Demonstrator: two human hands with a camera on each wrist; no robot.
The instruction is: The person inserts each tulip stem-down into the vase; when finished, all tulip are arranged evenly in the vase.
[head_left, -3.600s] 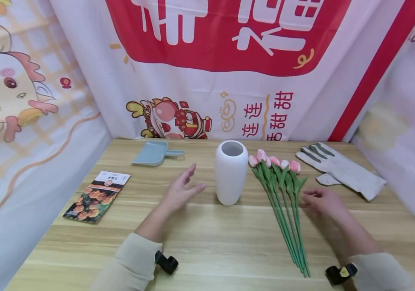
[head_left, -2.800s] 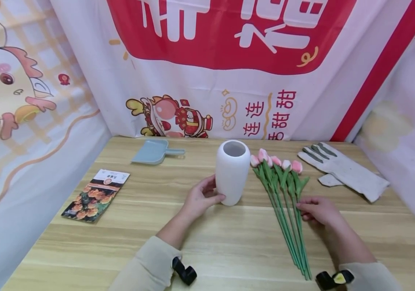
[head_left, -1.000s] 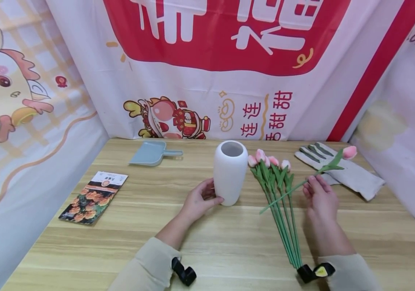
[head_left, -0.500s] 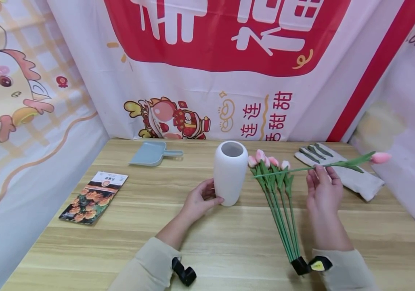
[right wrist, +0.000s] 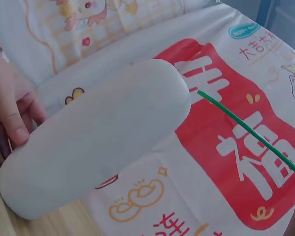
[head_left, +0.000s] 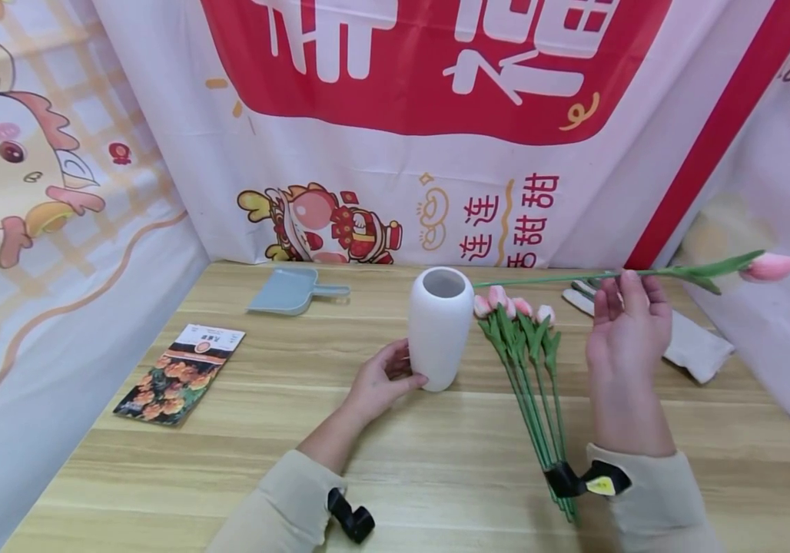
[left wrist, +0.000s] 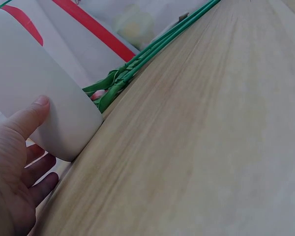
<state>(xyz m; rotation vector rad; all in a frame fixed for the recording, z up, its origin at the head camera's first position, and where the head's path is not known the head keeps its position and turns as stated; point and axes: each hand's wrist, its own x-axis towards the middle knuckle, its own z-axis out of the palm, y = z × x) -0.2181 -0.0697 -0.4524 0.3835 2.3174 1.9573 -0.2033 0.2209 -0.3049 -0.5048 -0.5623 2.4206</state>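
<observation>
A white vase stands upright on the table. My left hand holds its lower left side; in the left wrist view the thumb lies on the near side of the vase. To the right, my right hand is raised and pinches the stem of one pink tulip. That tulip lies almost level, bloom to the right. In the right wrist view its green stem ends beside the vase's top, apart from it. Several pink tulips lie between the vase and my right arm.
A blue dustpan lies at the back left, and a flower-picture packet nearer the left edge. Light work gloves at the back right are partly hidden by my right hand. A printed cloth hangs behind the table.
My left hand reached the vase and has stayed on it. My right hand picked one tulip from the bunch, raised it and turned it level, its stem end coming up to the height of the vase's rim.
</observation>
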